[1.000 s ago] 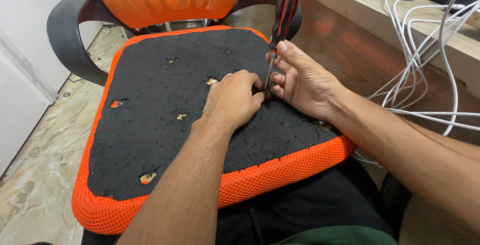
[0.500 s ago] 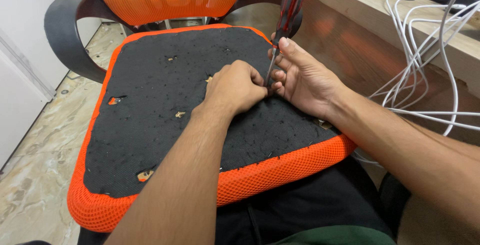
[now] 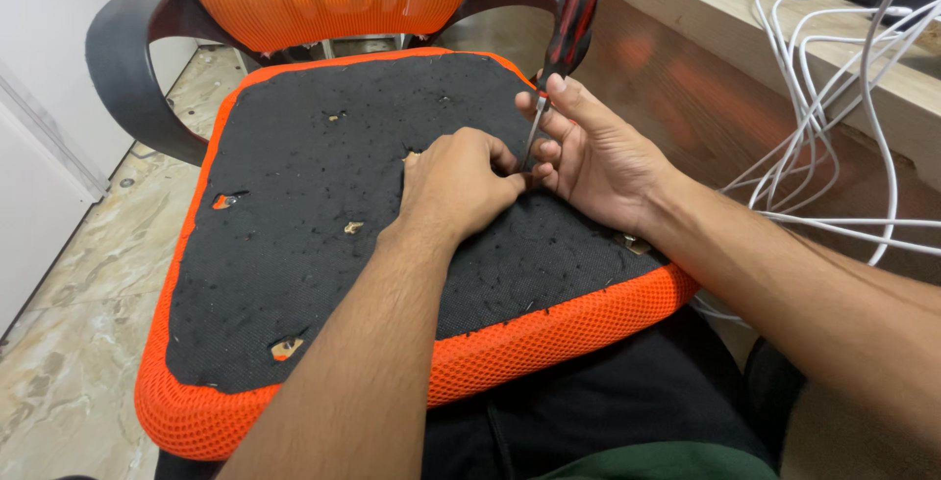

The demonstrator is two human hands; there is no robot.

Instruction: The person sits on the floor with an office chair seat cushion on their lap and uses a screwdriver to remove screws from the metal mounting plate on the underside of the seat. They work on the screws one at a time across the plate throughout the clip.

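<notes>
in the middle of the frame a seat cushion (image 3: 323,245) lay upside down across the person's lap, with its black fabric underside up and an orange mesh border around it. small holes in the black fabric showed at the left, the centre and the lower left of the cushion. the right hand (image 3: 598,151) was in the centre right of the frame and it grasped a screwdriver (image 3: 559,58) low on the metal shaft, with the fingers wrapped around it. the red and black handle rose toward the upper middle of the frame, tilted a little to the right, and the tip went down to the black fabric between the two hands. the left hand (image 3: 456,186) was just left of the tip, curled into a loose fist, and its fingertips pinched at the fabric right beside the tip; what it pinched was too small to tell. the two hands touched each other there. an office chair (image 3: 127,58) with an orange mesh back and dark armrests stood at the upper left. white cables (image 3: 833,98) hung from a wooden desk (image 3: 706,0) at the upper right. a marble-like floor (image 3: 69,343) was at the lower left.
</notes>
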